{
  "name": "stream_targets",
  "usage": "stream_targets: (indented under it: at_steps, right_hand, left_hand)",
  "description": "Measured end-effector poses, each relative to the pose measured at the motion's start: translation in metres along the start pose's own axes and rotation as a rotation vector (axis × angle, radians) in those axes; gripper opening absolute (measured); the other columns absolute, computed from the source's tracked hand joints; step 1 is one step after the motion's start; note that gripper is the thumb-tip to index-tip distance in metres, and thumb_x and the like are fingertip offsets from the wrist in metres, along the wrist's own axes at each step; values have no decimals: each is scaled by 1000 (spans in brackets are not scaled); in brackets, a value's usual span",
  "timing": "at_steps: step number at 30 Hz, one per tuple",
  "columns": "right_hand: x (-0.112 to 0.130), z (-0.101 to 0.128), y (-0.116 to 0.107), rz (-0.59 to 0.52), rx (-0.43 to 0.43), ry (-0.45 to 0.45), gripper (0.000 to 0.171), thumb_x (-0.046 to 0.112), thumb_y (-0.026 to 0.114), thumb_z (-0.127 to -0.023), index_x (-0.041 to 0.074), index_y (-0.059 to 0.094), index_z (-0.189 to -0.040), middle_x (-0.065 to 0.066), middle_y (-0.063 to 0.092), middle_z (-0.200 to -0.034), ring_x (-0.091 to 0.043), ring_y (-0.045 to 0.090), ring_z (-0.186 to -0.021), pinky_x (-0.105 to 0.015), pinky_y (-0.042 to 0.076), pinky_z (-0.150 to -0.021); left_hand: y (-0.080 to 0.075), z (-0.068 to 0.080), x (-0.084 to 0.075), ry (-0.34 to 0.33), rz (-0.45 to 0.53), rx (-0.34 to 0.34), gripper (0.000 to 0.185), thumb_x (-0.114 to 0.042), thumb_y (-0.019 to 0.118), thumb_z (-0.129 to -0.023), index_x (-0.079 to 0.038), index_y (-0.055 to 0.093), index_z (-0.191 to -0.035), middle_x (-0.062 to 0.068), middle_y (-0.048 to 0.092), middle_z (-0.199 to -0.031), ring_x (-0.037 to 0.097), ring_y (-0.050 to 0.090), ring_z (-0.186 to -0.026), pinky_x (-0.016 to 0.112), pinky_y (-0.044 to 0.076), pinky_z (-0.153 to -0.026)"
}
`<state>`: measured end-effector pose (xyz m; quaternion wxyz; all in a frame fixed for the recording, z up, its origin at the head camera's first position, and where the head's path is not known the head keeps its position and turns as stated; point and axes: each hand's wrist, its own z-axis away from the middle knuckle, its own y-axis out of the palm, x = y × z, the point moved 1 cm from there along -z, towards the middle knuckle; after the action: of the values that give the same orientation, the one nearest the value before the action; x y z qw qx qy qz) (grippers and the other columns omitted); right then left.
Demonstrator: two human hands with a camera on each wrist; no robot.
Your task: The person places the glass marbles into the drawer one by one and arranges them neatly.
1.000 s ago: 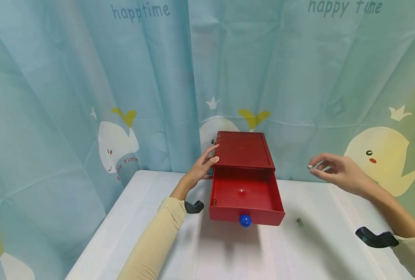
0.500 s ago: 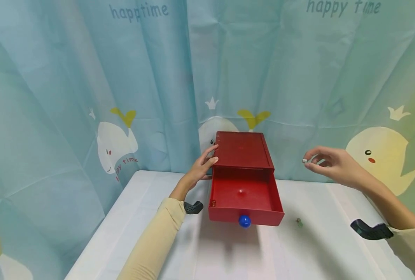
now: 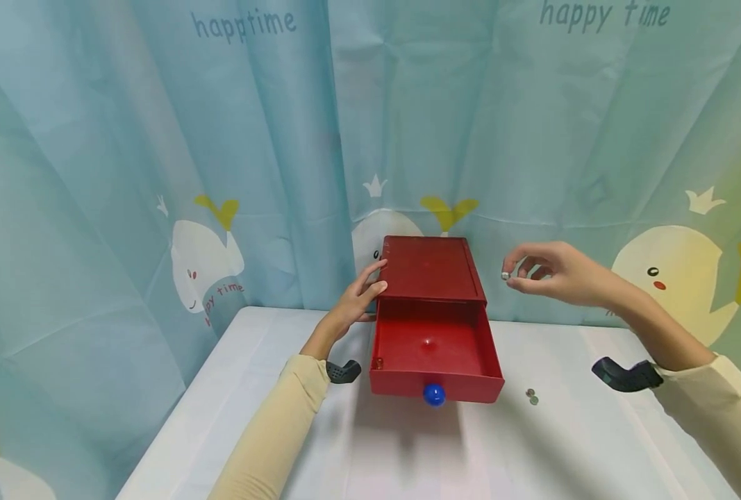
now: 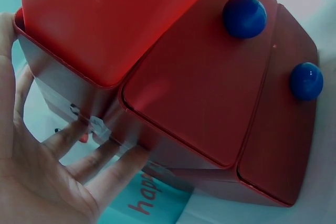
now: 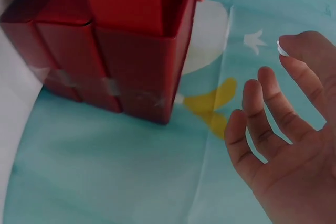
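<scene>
A red drawer cabinet [image 3: 429, 267] stands on the table with its top drawer [image 3: 464, 347] pulled out by a round blue knob's [image 3: 434, 395] side. My left hand [image 3: 350, 303] rests against the cabinet's left wall, fingers spread and mostly straight in the left wrist view. Between thumb and index finger, my right hand [image 3: 551, 272] pinches a small shiny whitish piece [image 3: 505, 276], raised to the right of the cabinet. Its other fingers are loosely bent. A small amber piece [image 3: 379, 363] lies in the drawer's front left corner.
Two small pieces [image 3: 532, 396], one brownish and one greenish, lie on the white table [image 3: 420, 465] right of the drawer. Two lower drawers with blue knobs [image 4: 245, 17] are closed. A printed blue-green curtain [image 3: 270, 139] hangs behind.
My right hand has moved left and upward toward the cabinet, still pinching the whitish piece. The left hand, cabinet and drawer stay in place.
</scene>
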<state>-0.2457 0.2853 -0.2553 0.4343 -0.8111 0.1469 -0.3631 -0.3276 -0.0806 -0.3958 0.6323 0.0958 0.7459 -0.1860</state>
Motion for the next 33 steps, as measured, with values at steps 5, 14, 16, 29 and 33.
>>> stream_targets:
  at_steps: [5, 14, 16, 29, 33]
  right_hand:
    - [11, -22, 6, -22, 76, -3, 15, 11, 76, -93, 15, 69, -106, 3, 68, -100, -17, 67, -84, -31, 59, -73]
    - [23, -55, 29, -85, 144, -27, 17, 8, 75, -92, 17, 69, -105, 2, 67, -96, -21, 65, -81, -32, 59, -71]
    - [24, -62, 36, -98, 154, -26, 17, 8, 76, -91, 17, 69, -104, 1, 67, -95, -21, 65, -79, -31, 59, -69]
    - [29, -91, 76, -137, 179, -65, 15, 14, 77, -91, 19, 70, -103, 3, 69, -91, -21, 65, -75, -34, 60, -67]
    - [29, -98, 85, -144, 189, -80, 14, 15, 78, -91, 20, 71, -102, 4, 69, -90, -20, 65, -77, -36, 60, -69]
  left_hand:
    - [-1, 0, 2, -5, 2, -8, 57, -44, 55, -102, -48, 37, -155, 8, 39, -160, 32, 46, -140, 61, 52, -97]
    - [0, -1, 2, 6, 10, -2, 58, -46, 56, -101, -47, 37, -156, 9, 38, -161, 33, 46, -141, 62, 52, -96]
    - [0, -1, 1, 6, 11, -2, 59, -46, 57, -100, -47, 37, -156, 10, 38, -161, 33, 46, -141, 62, 52, -96]
    - [-1, -2, 1, 3, 10, 3, 60, -44, 56, -101, -43, 35, -158, 13, 37, -161, 36, 46, -141, 64, 51, -96]
    - [0, -1, 0, 3, 0, -3, 61, -45, 56, -101, -43, 34, -158, 13, 36, -162, 37, 45, -141, 64, 51, -96]
